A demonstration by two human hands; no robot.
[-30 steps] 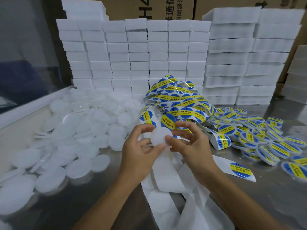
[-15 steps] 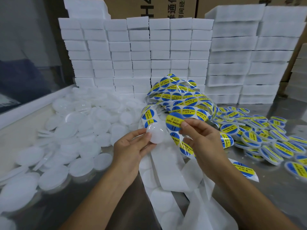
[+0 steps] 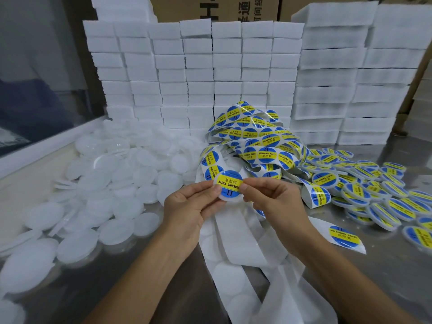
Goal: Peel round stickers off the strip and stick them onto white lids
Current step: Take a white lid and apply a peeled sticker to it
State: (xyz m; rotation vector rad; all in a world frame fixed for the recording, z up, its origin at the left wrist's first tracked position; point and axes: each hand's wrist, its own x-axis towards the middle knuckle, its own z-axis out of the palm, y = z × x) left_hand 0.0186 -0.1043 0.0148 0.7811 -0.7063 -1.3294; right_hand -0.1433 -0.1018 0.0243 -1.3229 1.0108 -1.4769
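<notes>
Left hand: the left hand holds a round white plastic lid by its left edge, thumb on top and fingers curled behind.
Right hand: the right hand pinches the lid's right edge, thumb tip on the sticker's face.
Sticker: a round blue sticker with a yellow band reading SOLDERING PASTE lies on the lid, which is raised above the table between both hands.
Strip: a tangled glossy strip of blue-and-yellow stickers is heaped just behind the hands; its bare white backing paper trails down toward the viewer.
Plain lids: a pile of unlabelled white lids covers the left of the metal table.
Finished lids: labelled lids are spread out on the right.
Backdrop: stacked white foam blocks stand before brown cardboard boxes.
</notes>
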